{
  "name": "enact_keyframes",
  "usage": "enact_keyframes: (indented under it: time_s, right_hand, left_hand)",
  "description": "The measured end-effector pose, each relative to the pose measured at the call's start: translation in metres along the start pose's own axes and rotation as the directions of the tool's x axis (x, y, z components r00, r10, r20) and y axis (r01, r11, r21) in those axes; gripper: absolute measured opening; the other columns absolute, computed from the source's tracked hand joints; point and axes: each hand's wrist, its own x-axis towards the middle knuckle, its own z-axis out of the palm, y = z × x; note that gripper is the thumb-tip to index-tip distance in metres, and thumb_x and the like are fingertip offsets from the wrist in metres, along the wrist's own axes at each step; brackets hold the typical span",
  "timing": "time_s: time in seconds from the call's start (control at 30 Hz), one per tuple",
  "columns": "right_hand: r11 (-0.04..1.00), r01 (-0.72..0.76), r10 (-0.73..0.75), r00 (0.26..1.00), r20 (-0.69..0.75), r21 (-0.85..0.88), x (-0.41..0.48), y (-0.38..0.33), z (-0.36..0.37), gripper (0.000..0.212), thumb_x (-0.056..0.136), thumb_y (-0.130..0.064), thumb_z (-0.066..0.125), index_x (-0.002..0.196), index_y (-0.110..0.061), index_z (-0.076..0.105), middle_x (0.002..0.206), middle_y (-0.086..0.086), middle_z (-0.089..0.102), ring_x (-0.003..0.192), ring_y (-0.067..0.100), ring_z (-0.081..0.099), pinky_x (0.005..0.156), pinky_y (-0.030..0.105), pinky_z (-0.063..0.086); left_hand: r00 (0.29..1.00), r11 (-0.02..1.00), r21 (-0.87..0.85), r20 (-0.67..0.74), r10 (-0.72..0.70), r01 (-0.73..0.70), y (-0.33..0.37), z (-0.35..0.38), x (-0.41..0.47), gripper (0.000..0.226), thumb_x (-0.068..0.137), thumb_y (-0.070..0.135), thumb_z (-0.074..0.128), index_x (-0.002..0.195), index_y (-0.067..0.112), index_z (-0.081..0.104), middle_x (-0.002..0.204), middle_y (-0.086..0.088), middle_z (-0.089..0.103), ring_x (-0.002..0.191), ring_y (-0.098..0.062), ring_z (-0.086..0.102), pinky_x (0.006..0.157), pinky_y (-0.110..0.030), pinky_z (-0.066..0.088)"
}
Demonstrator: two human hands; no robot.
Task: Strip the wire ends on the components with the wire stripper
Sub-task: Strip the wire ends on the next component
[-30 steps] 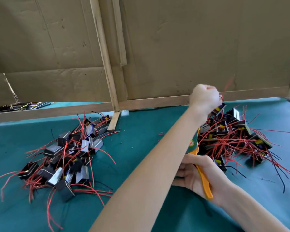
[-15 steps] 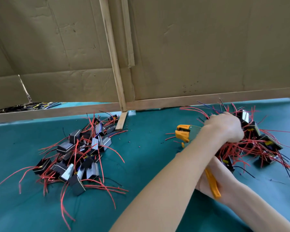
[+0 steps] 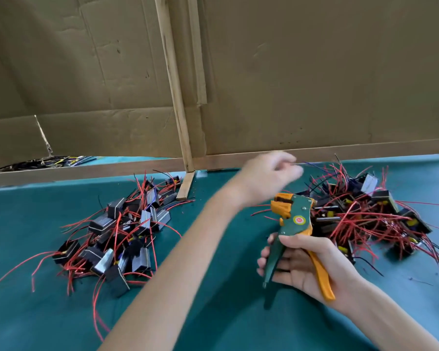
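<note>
Gripping the wire stripper, my view's right hand sits right of centre in the lower half of the frame. Its fingers are curled round the green and orange handles, and the tool's orange head points up, just beside the right pile of components. 0.5 s ago the left arm hid most of the tool; now I see all of it.

The left hand has lifted off that pile, where it lay as a fist, and is now above and to the left of it, near the wooden rail. It is blurred, so I cannot tell whether its fingers pinch a wire or hold nothing.

The 2 piles, this one and the left pile, lie well apart on the teal table, as before.
</note>
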Motion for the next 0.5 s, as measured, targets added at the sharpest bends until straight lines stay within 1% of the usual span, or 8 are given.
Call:
enact_keyframes:
  time_s: [0.07,0.13,0.17,0.23,0.3,0.37,0.43,0.5]
  right_hand:
    - [1.0,0.006,-0.006,1.0,0.015,0.011,0.0,0.0,-0.003,0.045,0.043,-0.009,0.091,0.084,0.001,0.073,0.087,0.029,0.065,0.081,0.045,0.068,0.075,0.052,0.057]
    - [1.0,0.003,-0.003,1.0,0.021,0.008,0.001,0.001,-0.003,0.043,0.048,-0.01,0.09,0.085,0.001,0.072,0.088,0.029,0.065,0.083,0.045,0.067,0.078,0.052,0.056]
    - [1.0,0.001,-0.001,1.0,0.02,0.005,0.002,0.0,-0.005,0.042,0.05,-0.01,0.09,0.086,0.001,0.072,0.089,0.029,0.065,0.083,0.045,0.067,0.078,0.052,0.055]
    - [1.0,0.011,-0.011,1.0,0.012,-0.005,0.001,0.0,-0.005,0.041,0.051,-0.011,0.089,0.088,0.001,0.072,0.09,0.029,0.065,0.084,0.045,0.067,0.079,0.052,0.055]
    - [1.0,0.011,-0.011,1.0,0.014,-0.006,0.001,0.0,-0.006,0.042,0.051,-0.011,0.089,0.088,0.001,0.073,0.09,0.03,0.065,0.084,0.045,0.067,0.078,0.053,0.055]
    - [1.0,0.017,-0.017,1.0,0.016,-0.006,0.0,-0.001,-0.005,0.044,0.049,-0.011,0.09,0.087,0.001,0.073,0.089,0.03,0.064,0.084,0.045,0.067,0.077,0.053,0.055]
    - [1.0,0.013,-0.013,1.0,0.013,-0.014,0.0,-0.002,-0.004,0.046,0.047,-0.011,0.091,0.087,0.001,0.072,0.089,0.03,0.064,0.083,0.045,0.067,0.076,0.052,0.056]
    - [1.0,0.013,-0.013,1.0,0.005,-0.017,-0.002,-0.002,-0.002,0.047,0.045,-0.011,0.091,0.086,0.001,0.073,0.088,0.03,0.064,0.082,0.045,0.067,0.075,0.052,0.056]
  left_hand:
    - [0.983,0.984,0.067,-0.086,-0.161,0.167,-0.035,-0.033,-0.01,0.015,0.095,0.027,0.053,0.098,0.018,0.064,0.094,-0.003,0.062,0.097,-0.025,0.059,0.088,-0.032,0.046]
    - [0.93,0.904,0.233,-0.169,-0.326,0.359,-0.073,-0.058,-0.021,0.015,0.094,0.025,0.051,0.084,0.016,0.057,0.081,-0.007,0.053,0.075,-0.023,0.049,0.07,-0.03,0.037]
    - [0.898,0.842,0.317,-0.217,-0.384,0.437,-0.09,-0.066,-0.025,0.015,0.093,0.024,0.05,0.082,0.014,0.054,0.079,-0.008,0.051,0.072,-0.022,0.046,0.066,-0.031,0.035]
    - [0.828,0.693,0.453,-0.306,-0.47,0.561,-0.119,-0.077,-0.034,0.018,0.093,0.022,0.049,0.08,0.01,0.054,0.076,-0.009,0.053,0.072,-0.025,0.048,0.068,-0.034,0.043]
    - [0.784,0.566,0.551,-0.342,-0.517,0.613,-0.14,-0.083,-0.041,0.014,0.09,0.015,0.051,0.082,0.005,0.056,0.075,-0.009,0.055,0.075,-0.028,0.055,0.067,-0.034,0.045]
    - [0.772,0.495,0.61,-0.354,-0.528,0.618,-0.151,-0.083,-0.044,0.007,0.085,0.008,0.054,0.085,0.006,0.06,0.081,-0.01,0.059,0.083,-0.031,0.06,0.065,-0.032,0.046]
    - [0.776,0.433,0.668,-0.374,-0.507,0.605,-0.154,-0.079,-0.044,0.009,0.083,0.005,0.056,0.075,0.01,0.057,0.074,-0.006,0.056,0.084,-0.03,0.062,0.063,-0.03,0.044]
    - [0.779,0.356,0.729,-0.383,-0.496,0.585,-0.153,-0.073,-0.042,0.017,0.083,0.006,0.055,0.069,0.012,0.048,0.068,-0.002,0.05,0.082,-0.026,0.058,0.072,-0.031,0.043]
